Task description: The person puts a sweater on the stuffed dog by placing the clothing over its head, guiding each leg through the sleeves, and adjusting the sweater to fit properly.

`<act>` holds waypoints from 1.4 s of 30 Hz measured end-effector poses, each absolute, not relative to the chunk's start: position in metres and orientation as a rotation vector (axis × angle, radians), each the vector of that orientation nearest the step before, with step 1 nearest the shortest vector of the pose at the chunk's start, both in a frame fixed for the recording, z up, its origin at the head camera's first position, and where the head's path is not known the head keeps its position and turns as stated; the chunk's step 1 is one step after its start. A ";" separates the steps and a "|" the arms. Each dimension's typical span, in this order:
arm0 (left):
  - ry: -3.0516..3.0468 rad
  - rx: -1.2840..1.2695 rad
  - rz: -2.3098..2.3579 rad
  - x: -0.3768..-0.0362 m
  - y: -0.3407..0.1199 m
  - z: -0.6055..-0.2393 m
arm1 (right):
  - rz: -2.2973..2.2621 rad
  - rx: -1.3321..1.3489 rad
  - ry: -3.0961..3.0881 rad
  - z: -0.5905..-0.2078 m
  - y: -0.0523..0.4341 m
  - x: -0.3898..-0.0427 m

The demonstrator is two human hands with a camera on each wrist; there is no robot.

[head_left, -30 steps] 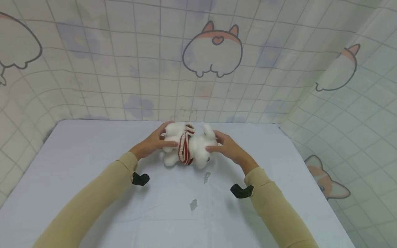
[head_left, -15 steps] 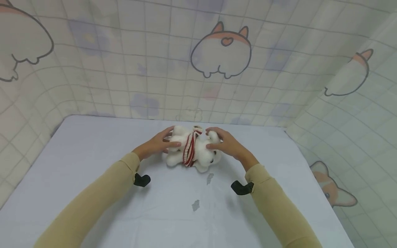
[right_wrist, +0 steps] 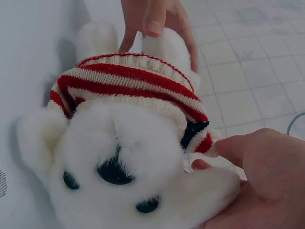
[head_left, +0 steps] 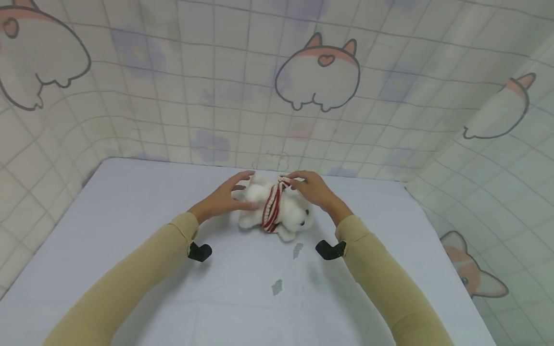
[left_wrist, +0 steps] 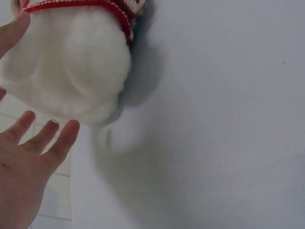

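Okay, so the white plush bear point(head_left: 289, 206) is lying on the far part of the counter point(head_left: 242, 288), near the back edge and roughly mid-width. Looks to me like the current step is sorting out its striped knit sweater point(head_left: 271, 207): the right hand point(head_left: 316, 188) seems to be pinching the far-side cuff point(right_wrist: 209, 145), one digit on the knit and another fingertip showing just behind it. The left hand point(head_left: 225, 198) isn't really gripping anything, fingers spread out past the legs and thumb lying over the fur; can't tell if it's pressing. My guess is the next move calls for a gentle tug on that cuff, with the left hand steadying the lower body so the whole bear doesn't slide. Direction-wise, the head points to the person's right and a little toward them, legs off to the left, so the long axis runs mostly sideways on a slight slant. The face, black nose point(right_wrist: 114, 169) and all, is visible from above, though whether it's flat on its back or rolled a bit, I can't say.
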State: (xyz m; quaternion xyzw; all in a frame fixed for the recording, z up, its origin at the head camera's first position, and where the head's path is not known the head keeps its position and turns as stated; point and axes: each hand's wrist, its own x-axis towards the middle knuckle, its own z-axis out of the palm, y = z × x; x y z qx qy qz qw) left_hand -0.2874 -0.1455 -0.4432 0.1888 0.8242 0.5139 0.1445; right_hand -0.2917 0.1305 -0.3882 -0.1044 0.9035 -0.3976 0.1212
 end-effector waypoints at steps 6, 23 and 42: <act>2.418 0.692 1.563 -0.287 -0.142 -0.438 | -1.270 -0.184 2.549 -0.391 0.124 -0.293; 2.568 0.741 1.464 -0.281 -0.141 -0.440 | -1.431 -0.165 2.538 -0.421 0.114 -0.297; 2.763 0.622 1.491 -0.277 -0.129 -0.439 | -1.198 -0.508 2.711 -0.424 0.096 -0.287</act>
